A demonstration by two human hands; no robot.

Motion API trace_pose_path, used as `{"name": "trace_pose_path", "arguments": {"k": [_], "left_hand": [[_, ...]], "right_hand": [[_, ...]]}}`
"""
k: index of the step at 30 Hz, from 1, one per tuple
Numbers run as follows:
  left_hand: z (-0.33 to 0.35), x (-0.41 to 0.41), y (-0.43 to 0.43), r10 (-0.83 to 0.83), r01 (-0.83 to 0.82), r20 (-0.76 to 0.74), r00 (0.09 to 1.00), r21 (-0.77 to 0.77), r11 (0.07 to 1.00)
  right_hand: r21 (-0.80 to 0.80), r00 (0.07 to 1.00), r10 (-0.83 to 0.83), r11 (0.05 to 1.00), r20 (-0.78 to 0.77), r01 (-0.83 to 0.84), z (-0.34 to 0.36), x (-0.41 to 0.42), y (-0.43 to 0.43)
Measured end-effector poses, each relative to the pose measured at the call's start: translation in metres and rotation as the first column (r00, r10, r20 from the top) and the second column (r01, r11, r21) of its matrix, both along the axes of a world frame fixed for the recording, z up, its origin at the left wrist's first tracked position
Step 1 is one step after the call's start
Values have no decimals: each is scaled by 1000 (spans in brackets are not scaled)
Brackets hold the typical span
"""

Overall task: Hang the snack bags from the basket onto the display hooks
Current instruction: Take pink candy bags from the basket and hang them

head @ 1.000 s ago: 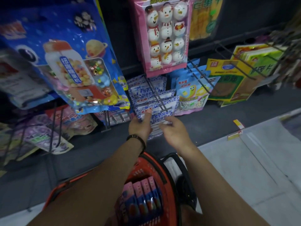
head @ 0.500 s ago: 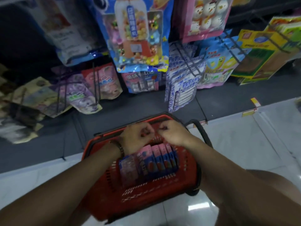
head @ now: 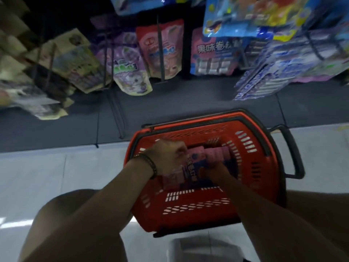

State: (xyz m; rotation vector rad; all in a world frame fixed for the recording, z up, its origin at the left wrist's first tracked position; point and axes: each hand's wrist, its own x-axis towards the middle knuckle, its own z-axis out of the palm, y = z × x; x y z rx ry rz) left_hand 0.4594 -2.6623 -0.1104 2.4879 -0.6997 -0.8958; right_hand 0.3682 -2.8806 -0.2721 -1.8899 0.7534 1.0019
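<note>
Snack bags (head: 209, 155), a row of pink packs, stand on edge along the middle of the red basket (head: 251, 188) on the floor. Both hands are inside: the left hand (head: 168, 157) closed on one blurred bag (head: 190, 168), the right hand (head: 215, 172) curled against the row, its grip unclear. Several packs remain unhung; the display hooks (head: 160, 48) above already carry other bags.

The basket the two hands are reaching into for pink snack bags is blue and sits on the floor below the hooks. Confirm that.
Not quite: the basket is red, not blue, as the head view shows. The rest holds: the left hand and the right hand are both down in it among the pink snack bags, and it sits on the floor below the display hooks.
</note>
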Motion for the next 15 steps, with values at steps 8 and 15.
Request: {"name": "trace_pose_path", "arguments": {"k": [8, 15], "left_hand": [[-18, 15, 6, -76, 130, -214, 974, 250, 960], [-12, 26, 16, -26, 66, -167, 986, 239, 969]], "right_hand": [[-188, 997, -55, 981, -52, 44, -49, 4, 22], [-127, 995, 2, 992, -99, -15, -43, 4, 36]]}}
